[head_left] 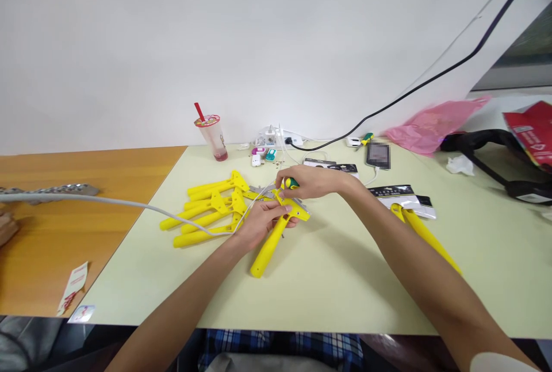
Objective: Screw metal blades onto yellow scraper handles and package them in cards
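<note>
One yellow scraper (274, 240) was above the surface (345, 291), gripped near its neck by the left hand (259, 223), its handle pointing to seven o'clock. The right hand (309, 181), nearer to the head, at its twelve o'clock, was closed around a green-yellow tool (292, 183).

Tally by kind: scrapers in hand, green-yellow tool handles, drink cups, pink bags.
Yellow plastic scraper, held in left hand: 1
Green-and-yellow tool handles: 2
Clear plastic cup with red straw: 1
Pink plastic bag: 1
Total: 5
</note>
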Motion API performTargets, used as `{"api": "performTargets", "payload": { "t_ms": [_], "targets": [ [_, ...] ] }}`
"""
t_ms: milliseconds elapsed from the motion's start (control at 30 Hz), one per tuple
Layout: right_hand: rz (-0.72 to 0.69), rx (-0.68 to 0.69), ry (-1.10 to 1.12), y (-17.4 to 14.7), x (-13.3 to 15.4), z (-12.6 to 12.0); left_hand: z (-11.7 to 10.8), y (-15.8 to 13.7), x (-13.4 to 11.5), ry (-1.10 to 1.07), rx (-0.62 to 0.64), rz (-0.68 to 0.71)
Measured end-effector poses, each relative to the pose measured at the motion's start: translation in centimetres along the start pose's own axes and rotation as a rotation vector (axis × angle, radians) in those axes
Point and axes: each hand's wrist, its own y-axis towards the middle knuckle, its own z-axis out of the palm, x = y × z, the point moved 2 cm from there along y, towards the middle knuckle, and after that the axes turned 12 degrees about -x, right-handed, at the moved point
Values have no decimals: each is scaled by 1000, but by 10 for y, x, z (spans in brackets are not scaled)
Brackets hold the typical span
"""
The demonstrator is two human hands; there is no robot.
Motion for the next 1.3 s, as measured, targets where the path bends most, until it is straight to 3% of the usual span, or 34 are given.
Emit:
{"api": "performTargets", "payload": {
  "t_ms": [267, 467, 600, 700, 900, 967, 1133, 1300],
  "targets": [
    [27, 37, 27, 3, -7, 1, 6, -3, -2, -59, -53, -18],
    [61, 51, 67, 4, -16, 3, 10, -4, 1, -60, -101, 48],
    [68, 38, 80, 4, -15, 0, 9, -5, 2, 75, -142, 263],
    [78, 5, 59, 4, -15, -4, 7, -11, 1, 311, -215, 492],
    [86, -44, 101, 3, -25, -6, 8, -22, 4, 886, -170, 1182],
    [65, -44, 117, 3, -28, -6, 9, -23, 7, 1003, -172, 1348],
    [93, -77, 134, 3, -27, -7, 8, -23, 7, 1204, -243, 1503],
    [138, -105, 172, 4, -24, -8, 2, -18, 8, 1293, -252, 1505]
  ]
}}
